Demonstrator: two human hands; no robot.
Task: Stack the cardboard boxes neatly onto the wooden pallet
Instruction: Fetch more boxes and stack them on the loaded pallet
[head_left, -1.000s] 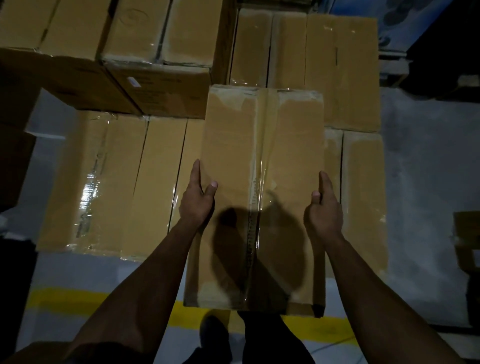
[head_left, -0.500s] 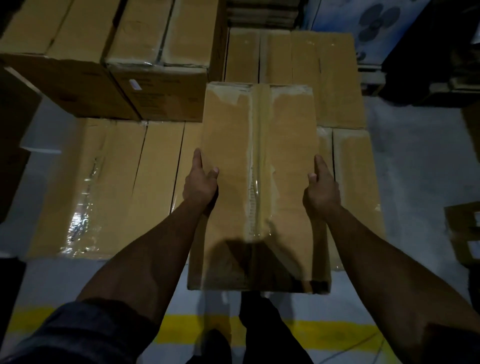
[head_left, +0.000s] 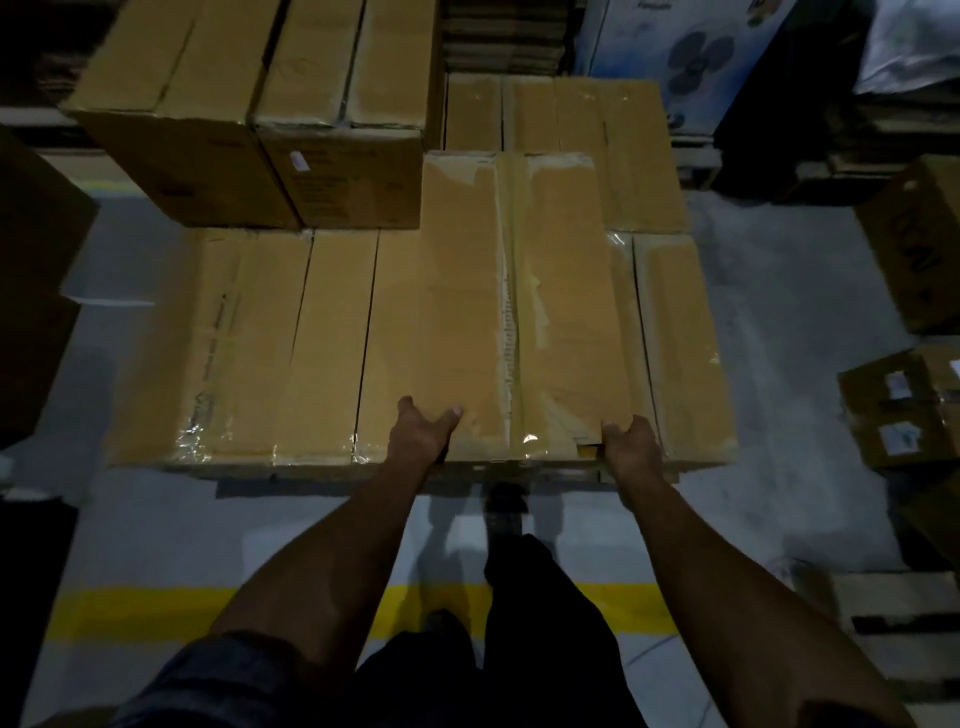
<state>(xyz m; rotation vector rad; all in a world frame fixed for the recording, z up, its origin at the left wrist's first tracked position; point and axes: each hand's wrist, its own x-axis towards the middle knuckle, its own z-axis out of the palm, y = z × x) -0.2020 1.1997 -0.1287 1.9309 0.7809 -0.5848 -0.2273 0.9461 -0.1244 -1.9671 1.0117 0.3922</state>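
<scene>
if i let go unevenly the long cardboard box (head_left: 514, 306) could skew across the lower boxes (head_left: 291, 343) and overhang the near edge. my left hand (head_left: 423, 428) and right hand (head_left: 631, 441) grip its near corners; it stretches away from me, on the stack.

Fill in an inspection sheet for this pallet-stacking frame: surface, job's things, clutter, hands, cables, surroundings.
Surface: grey floor with a yellow line.
Job's things: long taped box lying on the lower layer of boxes; taller boxes stacked behind at left; pallet edge barely visible beneath.
Clutter: small labelled boxes on the floor at right.
Hands: left hand and right hand grip the long box's near corners.
Cables: nothing seen.
Surroundings: dim room; fan carton behind; second pallet at lower right.
</scene>
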